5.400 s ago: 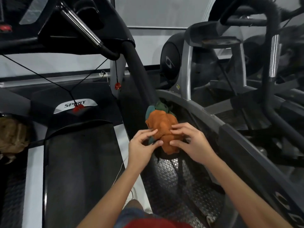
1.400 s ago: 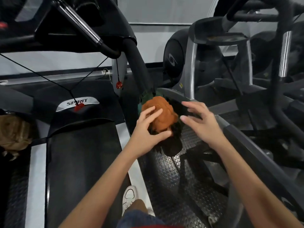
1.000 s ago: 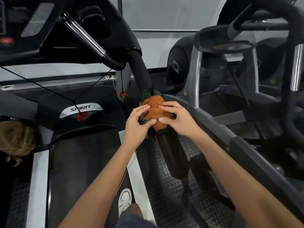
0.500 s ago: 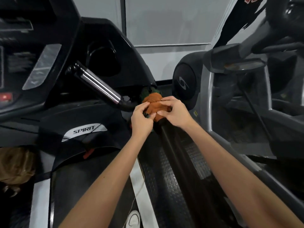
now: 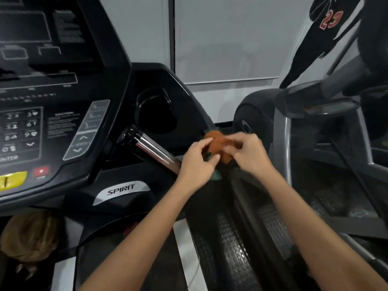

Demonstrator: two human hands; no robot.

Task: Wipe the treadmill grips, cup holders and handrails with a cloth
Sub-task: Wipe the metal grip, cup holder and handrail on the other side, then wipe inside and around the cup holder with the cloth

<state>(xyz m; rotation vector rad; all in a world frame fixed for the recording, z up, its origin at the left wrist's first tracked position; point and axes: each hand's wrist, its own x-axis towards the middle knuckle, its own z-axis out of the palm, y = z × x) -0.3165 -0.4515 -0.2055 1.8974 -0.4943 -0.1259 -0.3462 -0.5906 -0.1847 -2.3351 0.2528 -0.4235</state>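
SPIRIT on the silver badge [image 5: 122,189] below the treadmill console [image 5: 63,80]. CAUTION heads the fine-print block [image 5: 63,124]; its body text is unreadable. Keypad [image 5: 21,131]: 3, 6, 9 legible, the rest blurred. Red 23 on the black garment [image 5: 327,28] hanging top right.

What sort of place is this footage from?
Most likely a gym: a treadmill console with a SPIRIT badge below it on the left, another exercise machine close on the right. The left hand and right hand grip a cloth between them.
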